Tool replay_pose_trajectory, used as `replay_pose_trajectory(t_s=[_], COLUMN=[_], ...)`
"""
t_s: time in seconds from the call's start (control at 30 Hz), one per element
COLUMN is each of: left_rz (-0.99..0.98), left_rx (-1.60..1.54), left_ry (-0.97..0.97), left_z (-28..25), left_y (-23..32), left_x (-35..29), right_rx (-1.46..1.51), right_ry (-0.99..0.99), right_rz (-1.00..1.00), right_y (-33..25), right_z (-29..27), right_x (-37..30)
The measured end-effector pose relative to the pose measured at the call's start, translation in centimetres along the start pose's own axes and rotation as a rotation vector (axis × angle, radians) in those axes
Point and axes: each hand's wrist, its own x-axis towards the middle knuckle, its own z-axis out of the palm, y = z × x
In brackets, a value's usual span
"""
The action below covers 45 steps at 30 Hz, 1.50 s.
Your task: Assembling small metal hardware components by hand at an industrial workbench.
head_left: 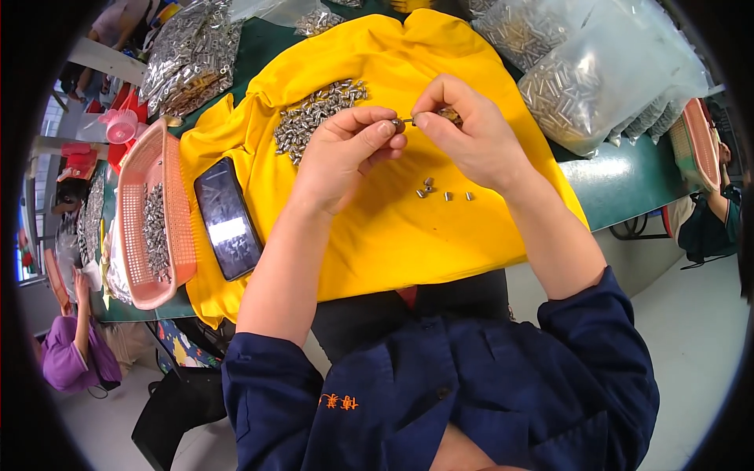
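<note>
Above a yellow cloth (377, 251), my left hand (349, 153) pinches a small shiny metal fitting (398, 124) between thumb and fingertips. My right hand (471, 129) is closed around a slim tool (408, 120) with a thin dark shaft, its tip meeting the fitting. The fingers hide most of this tool, so its exact kind cannot be made out. Beyond my left hand lies a heap of similar small metal fittings (314, 114). Several loose metal pieces (429, 187) rest on the cloth below my right hand.
Left of the cloth stands a pink basket (186, 235) holding metal parts, beside a dark phone (226, 218). Clear bags of metal parts (569, 98) fill the far right; another bag (192, 59) sits far left. A person in purple (78, 353) works at the left.
</note>
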Motion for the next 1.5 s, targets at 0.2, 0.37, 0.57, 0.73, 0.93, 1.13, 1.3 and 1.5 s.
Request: replay_pose_trajectory(t_s=[0.2, 0.37, 0.57, 0.73, 0.93, 1.13, 1.3, 1.5], left_rz=[-0.002, 0.099, 0.153, 0.185, 0.212, 0.668, 0.336, 0.435], left_rx=[-0.033, 0.132, 0.187, 0.334, 1.036, 1.288, 1.886, 1.902], left_ry=[-0.051, -0.018, -0.008, 0.107, -0.297, 0.092, 0.163, 0.061], left_z=[0.1, 0.1, 0.2, 0.0, 2.0, -0.9, -1.4, -1.7], left_y=[-0.2, -0.5, -0.4, 0.1, -1.5, 1.2, 2.2, 2.2], left_x=[0.0, 0.1, 0.2, 0.4, -0.9, 0.7, 2.5, 2.9], right_rx=[-0.01, -0.3, -0.042, 0.316, 0.097, -0.009, -0.006, 0.016], right_ry=[-0.015, 0.006, 0.015, 0.008, 0.177, 0.193, 0.182, 0.171], right_rz=[-0.016, -0.13, -0.062, 0.179, 0.105, 0.023, -0.012, 0.011], right_y=[-0.3, -0.2, 0.4, 1.2, 1.2, 0.7, 1.2, 0.8], right_z=[0.1, 0.6, 0.5, -0.4, -1.3, -0.9, -0.5, -0.7], right_x=[-0.2, -0.4, -0.2, 0.3, 0.5, 0.6, 0.6, 0.5])
